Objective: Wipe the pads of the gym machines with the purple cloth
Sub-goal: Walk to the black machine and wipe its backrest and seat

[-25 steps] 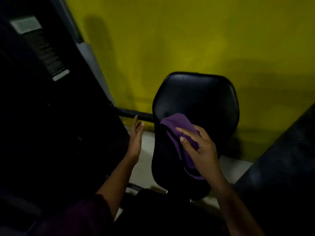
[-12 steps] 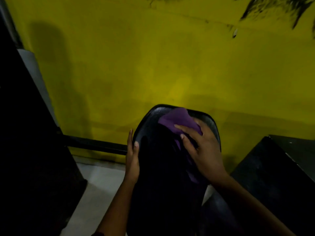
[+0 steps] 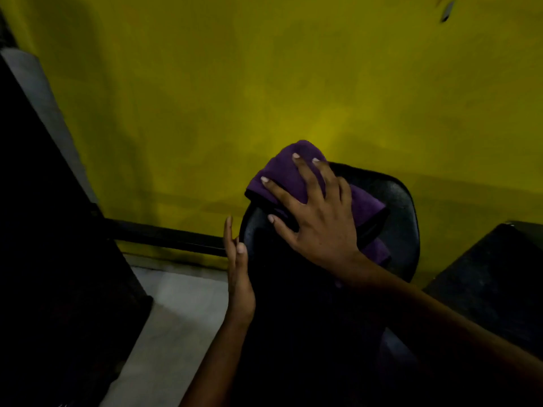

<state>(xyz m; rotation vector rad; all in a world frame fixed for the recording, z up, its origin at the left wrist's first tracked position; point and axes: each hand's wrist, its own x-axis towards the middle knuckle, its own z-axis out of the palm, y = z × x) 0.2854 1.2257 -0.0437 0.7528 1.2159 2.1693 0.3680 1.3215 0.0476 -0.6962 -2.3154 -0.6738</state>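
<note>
A black padded seat (image 3: 399, 227) of a gym machine stands in the middle, close to the yellow wall. The purple cloth (image 3: 282, 174) lies folded over the pad's far top-left edge. My right hand (image 3: 317, 221) presses flat on the cloth with fingers spread. My left hand (image 3: 239, 271) rests flat against the pad's left side, fingers straight and together, holding nothing. The near part of the pad is lost in shadow.
A yellow wall (image 3: 264, 83) fills the background. A black horizontal bar (image 3: 164, 237) runs along its base to a dark machine frame (image 3: 53, 230) on the left. Another dark pad (image 3: 496, 277) sits at the right. Grey floor (image 3: 176, 315) shows below left.
My right hand has pushed the cloth farther up, from the pad's middle to its far top edge. My left hand has stayed against the pad's left side. The view has shifted closer.
</note>
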